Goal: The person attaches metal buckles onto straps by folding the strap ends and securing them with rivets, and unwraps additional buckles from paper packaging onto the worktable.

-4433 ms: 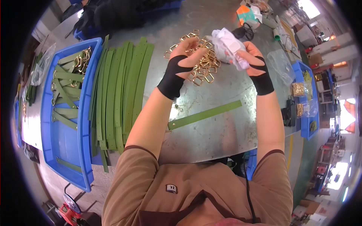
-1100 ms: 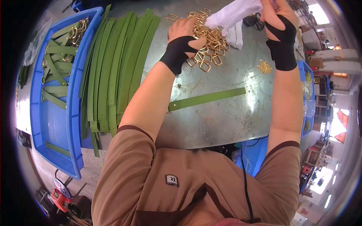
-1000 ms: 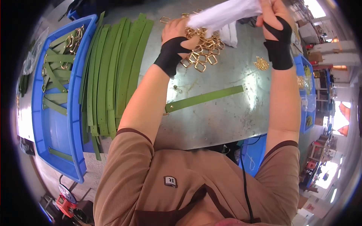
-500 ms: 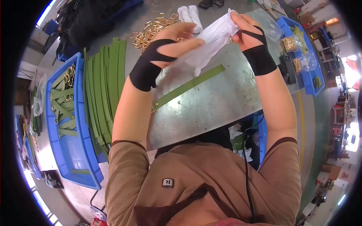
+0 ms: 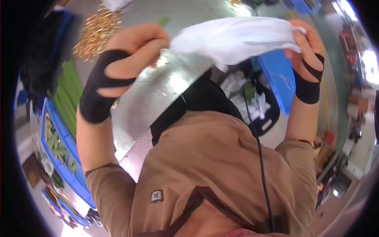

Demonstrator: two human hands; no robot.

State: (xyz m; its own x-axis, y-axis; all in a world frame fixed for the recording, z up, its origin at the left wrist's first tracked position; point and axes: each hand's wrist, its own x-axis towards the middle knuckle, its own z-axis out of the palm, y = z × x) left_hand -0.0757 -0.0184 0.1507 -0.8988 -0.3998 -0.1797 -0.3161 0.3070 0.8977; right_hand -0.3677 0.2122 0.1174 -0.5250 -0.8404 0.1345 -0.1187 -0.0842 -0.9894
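A soft white cloth-like piece (image 5: 237,39) is stretched between my two hands above the metal table's edge; its exact kind does not show. My left hand (image 5: 136,47), in a black wrist support, is closed at its left end. At the other end, my right hand (image 5: 307,43), also in a black support, pinches a corner with thumb and fingers. Motion blurs the cloth. Part of a green strap (image 5: 164,20) shows on the table behind my left hand.
The metal table (image 5: 138,102) lies below my left arm, with a heap of gold-coloured metal rings (image 5: 96,33) on it. Green straps (image 5: 67,94) and a blue crate (image 5: 65,158) are at left. A black bin (image 5: 272,112) with white scraps stands beside a blue container (image 5: 276,75).
The white piece has moved right and towards me, from over the table to past its edge, and is now spread nearly level. My hands are farther apart and the view has turned right.
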